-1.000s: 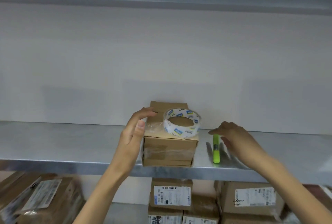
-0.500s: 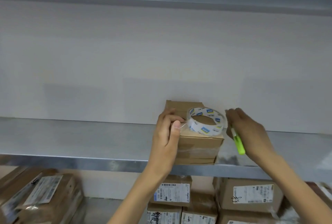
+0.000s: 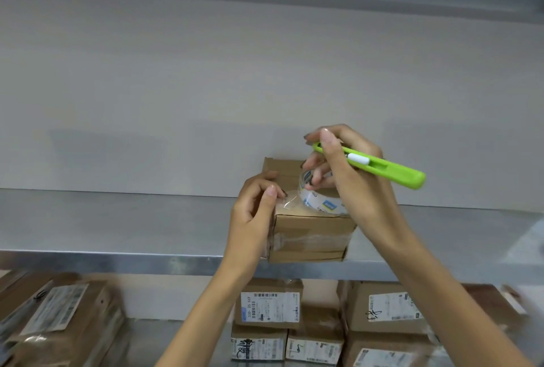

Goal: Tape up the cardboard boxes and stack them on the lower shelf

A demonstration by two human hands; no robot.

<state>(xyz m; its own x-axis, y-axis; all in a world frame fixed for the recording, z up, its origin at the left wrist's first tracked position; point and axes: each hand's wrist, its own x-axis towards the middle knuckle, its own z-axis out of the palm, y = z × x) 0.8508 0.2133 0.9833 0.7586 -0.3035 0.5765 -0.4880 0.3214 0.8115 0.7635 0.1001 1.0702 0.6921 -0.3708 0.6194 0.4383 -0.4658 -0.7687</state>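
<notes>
Steel shelf [image 3: 117,219] carries a small box [image 3: 309,228], likely light, stiff cardboard; grasp its sides. On its top, left hand [image 3: 250,219] pinches tape end [image 3: 287,203]; right hand [image 3: 353,187] grips tape roll [image 3: 323,204] and cutter [image 3: 391,171].

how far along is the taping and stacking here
Done: labelled brown cardboard boxes sit on the lower shelf. In hand: left hand pinches the strip from the clear tape roll atop the small cardboard box; right hand holds roll and green plastic cutter. Left: probably cut, seal, shelve this box.
</notes>
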